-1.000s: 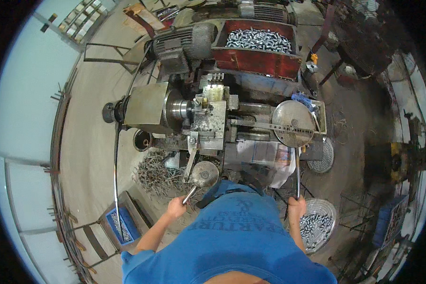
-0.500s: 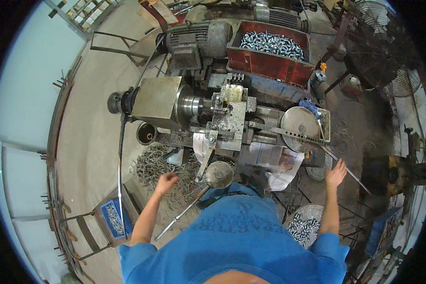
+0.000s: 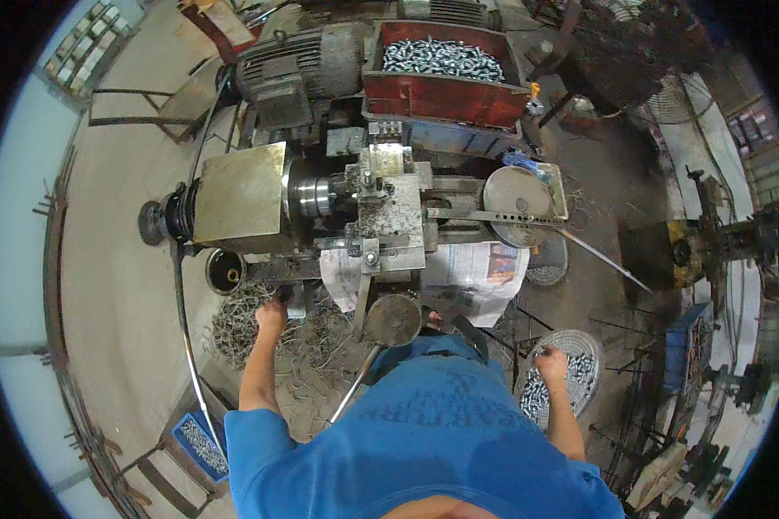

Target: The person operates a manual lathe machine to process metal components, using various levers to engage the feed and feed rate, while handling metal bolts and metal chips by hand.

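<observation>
Before me stands a small lathe with a bright steel spindle nose (image 3: 314, 197) and a greasy tool slide (image 3: 394, 227). My left hand (image 3: 272, 318) is low at the lathe's front, over a heap of curly metal shavings (image 3: 234, 333). Its fingers look curled, and what they hold, if anything, is hidden. On my right, a round woven basket (image 3: 594, 381) carries many small shiny metal parts (image 3: 582, 374). My right hand (image 3: 552, 365) is over that basket with fingers drawn together; anything in them is too small to name.
A red bin (image 3: 446, 105) heaped with shiny metal parts stands behind the lathe, near a motor (image 3: 299, 69). A long lever (image 3: 601, 258) juts out right, and a ball-ended lever (image 3: 394, 320) stands close to my body. A blue tray (image 3: 201, 445) of parts sits low left.
My right hand has left the long lever at the right and come down to the basket. My left hand has moved slightly left and forward, toward the lathe's front. The whole view has shifted.
</observation>
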`<action>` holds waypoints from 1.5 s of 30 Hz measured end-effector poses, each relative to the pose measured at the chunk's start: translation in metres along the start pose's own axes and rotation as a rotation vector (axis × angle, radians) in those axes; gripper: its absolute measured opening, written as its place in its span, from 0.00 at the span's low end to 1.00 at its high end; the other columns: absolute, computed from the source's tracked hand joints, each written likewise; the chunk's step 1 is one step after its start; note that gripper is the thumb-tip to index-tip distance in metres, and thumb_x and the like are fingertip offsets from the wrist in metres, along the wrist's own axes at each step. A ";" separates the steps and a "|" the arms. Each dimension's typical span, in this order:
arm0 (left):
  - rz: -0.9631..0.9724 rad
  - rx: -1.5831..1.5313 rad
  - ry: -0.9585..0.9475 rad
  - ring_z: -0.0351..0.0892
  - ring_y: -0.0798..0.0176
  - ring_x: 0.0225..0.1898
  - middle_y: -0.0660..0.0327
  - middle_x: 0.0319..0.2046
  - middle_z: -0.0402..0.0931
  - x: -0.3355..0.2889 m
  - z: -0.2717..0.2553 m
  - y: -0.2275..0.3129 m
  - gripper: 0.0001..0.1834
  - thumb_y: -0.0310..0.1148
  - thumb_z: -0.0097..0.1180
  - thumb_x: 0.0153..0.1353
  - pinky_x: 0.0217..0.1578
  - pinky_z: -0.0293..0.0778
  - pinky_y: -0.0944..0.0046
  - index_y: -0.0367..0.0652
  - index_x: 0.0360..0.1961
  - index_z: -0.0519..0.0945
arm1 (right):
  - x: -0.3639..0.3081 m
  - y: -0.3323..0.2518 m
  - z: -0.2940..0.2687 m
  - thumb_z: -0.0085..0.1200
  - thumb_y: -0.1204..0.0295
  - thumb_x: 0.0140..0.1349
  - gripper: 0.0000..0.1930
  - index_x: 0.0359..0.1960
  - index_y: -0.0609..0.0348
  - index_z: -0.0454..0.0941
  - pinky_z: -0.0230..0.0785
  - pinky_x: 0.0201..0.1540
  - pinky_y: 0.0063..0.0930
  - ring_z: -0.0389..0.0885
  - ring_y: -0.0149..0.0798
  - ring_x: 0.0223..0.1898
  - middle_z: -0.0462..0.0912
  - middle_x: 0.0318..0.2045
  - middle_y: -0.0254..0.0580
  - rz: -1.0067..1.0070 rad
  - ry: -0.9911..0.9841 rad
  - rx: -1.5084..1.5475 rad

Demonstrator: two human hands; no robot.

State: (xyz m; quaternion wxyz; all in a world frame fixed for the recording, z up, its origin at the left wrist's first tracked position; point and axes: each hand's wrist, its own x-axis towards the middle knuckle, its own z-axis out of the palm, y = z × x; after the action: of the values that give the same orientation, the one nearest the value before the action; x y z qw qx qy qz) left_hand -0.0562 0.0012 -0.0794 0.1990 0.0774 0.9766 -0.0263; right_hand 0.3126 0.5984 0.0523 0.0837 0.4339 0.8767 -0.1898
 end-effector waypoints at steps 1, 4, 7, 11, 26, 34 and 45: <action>0.099 0.076 0.090 0.79 0.50 0.27 0.54 0.22 0.78 0.004 0.021 -0.008 0.24 0.51 0.38 0.62 0.28 0.73 0.52 0.39 0.38 0.74 | -0.003 0.003 -0.003 0.54 0.66 0.36 0.21 0.36 0.60 0.80 0.72 0.41 0.36 0.80 0.50 0.35 0.80 0.31 0.54 -0.035 0.029 0.000; -0.370 -0.248 0.326 0.79 0.49 0.30 0.48 0.27 0.77 0.003 0.090 0.044 0.17 0.44 0.50 0.55 0.29 0.74 0.53 0.39 0.33 0.75 | -0.001 0.009 -0.011 0.52 0.68 0.36 0.19 0.35 0.58 0.81 0.72 0.37 0.37 0.80 0.51 0.31 0.80 0.27 0.52 -0.135 0.087 -0.047; -0.277 -0.271 0.431 0.79 0.48 0.27 0.50 0.23 0.77 0.000 0.139 0.012 0.13 0.38 0.53 0.49 0.27 0.75 0.53 0.40 0.31 0.73 | 0.035 -0.048 -0.034 0.51 0.71 0.37 0.17 0.33 0.56 0.81 0.71 0.35 0.40 0.79 0.51 0.30 0.80 0.26 0.51 -0.226 0.075 -0.038; 0.063 -0.117 0.232 0.79 0.47 0.24 0.52 0.22 0.78 -0.010 0.032 -0.002 0.14 0.41 0.52 0.49 0.24 0.74 0.52 0.43 0.33 0.74 | 0.064 -0.158 -0.102 0.51 0.73 0.38 0.16 0.34 0.58 0.80 0.71 0.38 0.38 0.79 0.51 0.32 0.80 0.27 0.50 -0.463 0.111 -0.066; -0.503 -0.304 0.901 0.78 0.50 0.30 0.53 0.29 0.79 -0.205 -0.155 -0.138 0.18 0.45 0.47 0.60 0.31 0.72 0.57 0.44 0.44 0.76 | 0.052 -0.544 -0.021 0.53 0.68 0.37 0.09 0.20 0.60 0.80 0.67 0.45 0.34 0.75 0.47 0.39 0.80 0.28 0.50 -1.553 0.045 -0.469; -0.774 -0.405 0.627 0.76 0.41 0.29 0.47 0.22 0.75 -0.233 -0.122 0.001 0.27 0.56 0.59 0.45 0.31 0.69 0.48 0.38 0.25 0.74 | 0.061 -0.544 0.000 0.52 0.69 0.37 0.10 0.21 0.62 0.80 0.70 0.44 0.36 0.75 0.49 0.39 0.80 0.28 0.50 -1.480 -0.003 -0.342; -0.801 -0.429 0.622 0.75 0.40 0.28 0.46 0.21 0.75 -0.237 -0.130 0.001 0.22 0.49 0.59 0.46 0.29 0.70 0.47 0.37 0.25 0.74 | 0.053 -0.528 -0.065 0.52 0.62 0.39 0.12 0.17 0.57 0.81 0.62 0.48 0.36 0.71 0.49 0.42 0.80 0.24 0.44 -1.439 0.181 -0.264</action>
State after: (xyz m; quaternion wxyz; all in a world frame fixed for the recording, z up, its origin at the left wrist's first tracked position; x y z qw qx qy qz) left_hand 0.1096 -0.0211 0.1333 -0.1134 -0.3382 0.9260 0.1238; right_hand -0.1375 0.3722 0.2325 -0.0825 -0.2482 0.9637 -0.0540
